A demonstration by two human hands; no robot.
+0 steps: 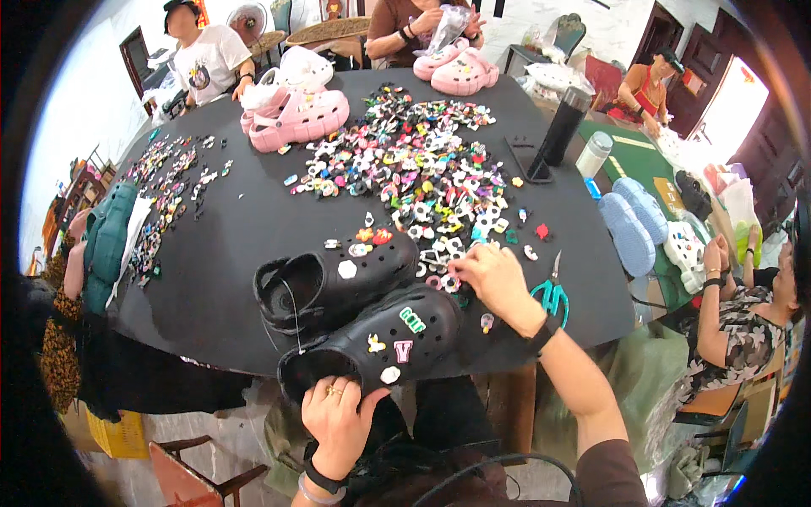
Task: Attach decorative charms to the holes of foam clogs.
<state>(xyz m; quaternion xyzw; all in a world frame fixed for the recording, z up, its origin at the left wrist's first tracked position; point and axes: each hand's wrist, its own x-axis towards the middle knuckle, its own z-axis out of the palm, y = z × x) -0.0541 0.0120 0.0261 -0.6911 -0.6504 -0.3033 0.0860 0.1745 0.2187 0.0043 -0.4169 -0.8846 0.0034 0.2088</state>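
Note:
Two black clogs lie side by side on the black table. My left hand [338,416] grips the heel opening of the nearer clog [427,325], fingers inside and thumb outside. That clog carries a green lettering charm, a pink-edged letter charm, a small yellow-and-white charm and a white flower-like charm. The farther clog [384,262] bears orange, red and white charms, and a thin clear loop hangs across its heel. My right hand [497,283] reaches into the near edge of a big heap of shoe charms [405,169], fingertips pinched together; what they hold is hidden.
Teal-handled scissors [552,296] lie right of my right hand. A dark cylinder [568,127] on a stand is farther back. Pink clogs [308,118] and a smaller charm heap [173,165] are on the table. Several people work around it; blue clogs [629,224] sit at the right.

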